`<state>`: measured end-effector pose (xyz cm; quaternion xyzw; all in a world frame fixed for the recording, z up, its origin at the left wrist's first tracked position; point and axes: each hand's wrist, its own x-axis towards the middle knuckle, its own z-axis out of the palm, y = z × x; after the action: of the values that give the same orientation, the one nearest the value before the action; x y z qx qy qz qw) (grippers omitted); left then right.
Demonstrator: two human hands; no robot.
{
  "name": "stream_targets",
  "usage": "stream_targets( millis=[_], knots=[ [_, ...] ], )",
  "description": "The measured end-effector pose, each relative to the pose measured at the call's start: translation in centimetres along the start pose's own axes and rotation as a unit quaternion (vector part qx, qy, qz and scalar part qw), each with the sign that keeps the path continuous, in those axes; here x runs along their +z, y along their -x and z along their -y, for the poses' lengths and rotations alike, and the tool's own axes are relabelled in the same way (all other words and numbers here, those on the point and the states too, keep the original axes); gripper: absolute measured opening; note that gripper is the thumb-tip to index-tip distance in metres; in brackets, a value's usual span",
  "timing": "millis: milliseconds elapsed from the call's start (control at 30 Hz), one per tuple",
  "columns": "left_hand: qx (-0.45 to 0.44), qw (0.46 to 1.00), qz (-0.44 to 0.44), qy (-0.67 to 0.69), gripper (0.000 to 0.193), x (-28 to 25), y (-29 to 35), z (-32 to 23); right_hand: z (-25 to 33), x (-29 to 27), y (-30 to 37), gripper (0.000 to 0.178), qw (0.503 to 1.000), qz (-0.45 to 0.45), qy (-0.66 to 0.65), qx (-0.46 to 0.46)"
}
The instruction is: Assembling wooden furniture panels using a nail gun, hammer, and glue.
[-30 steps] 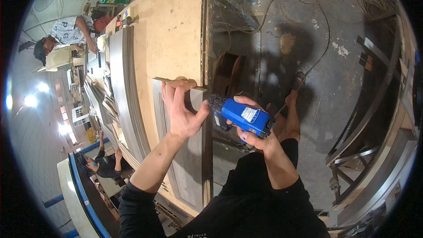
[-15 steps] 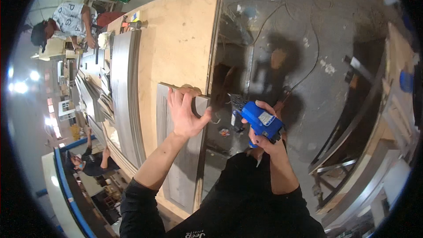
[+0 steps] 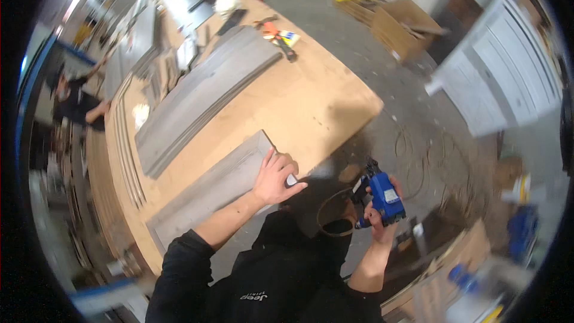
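Note:
My left hand (image 3: 276,180) rests on the near corner of a grey wood-grain cabinet door panel (image 3: 209,188), fingers apart and the thumb out past its edge. The panel lies along the near side of a pale wooden worktable (image 3: 299,110). My right hand (image 3: 382,218) is closed around a blue nail gun (image 3: 387,196) with a black nose. It holds the tool off the table's near side, above the floor, with the nose pointing away from me. The tool touches neither the panel nor the table.
Stacked grey boards (image 3: 206,96) lie across the table, with an orange-and-black hammer (image 3: 276,36) beyond them. A co-worker (image 3: 78,98) stands at the far left, another at the back. A cardboard box (image 3: 403,27), white louvred panel (image 3: 502,63) and hose (image 3: 412,149) are on the right.
The view has swung, so the table now slants across it and its far corner shows. My left hand stays on the panel's end. My right hand still holds the nail gun, its nose now pointing farther forward.

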<state>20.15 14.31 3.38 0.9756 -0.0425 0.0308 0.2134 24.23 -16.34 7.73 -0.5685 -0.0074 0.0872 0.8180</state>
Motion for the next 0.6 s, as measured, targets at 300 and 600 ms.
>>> stream_targets(
  millis=[300,600],
  knots=[
    [-0.473,0.835,-0.257,-0.111,0.055,0.4,-5.2,1.2,3.6,-7.2,-15.5,0.087,0.947,0.263,0.182,0.028],
    [-0.470,0.839,-0.267,-0.058,0.053,0.9,-5.5,1.7,2.0,-2.5,-19.3,0.102,0.921,0.301,0.070,0.235]
  ],
)
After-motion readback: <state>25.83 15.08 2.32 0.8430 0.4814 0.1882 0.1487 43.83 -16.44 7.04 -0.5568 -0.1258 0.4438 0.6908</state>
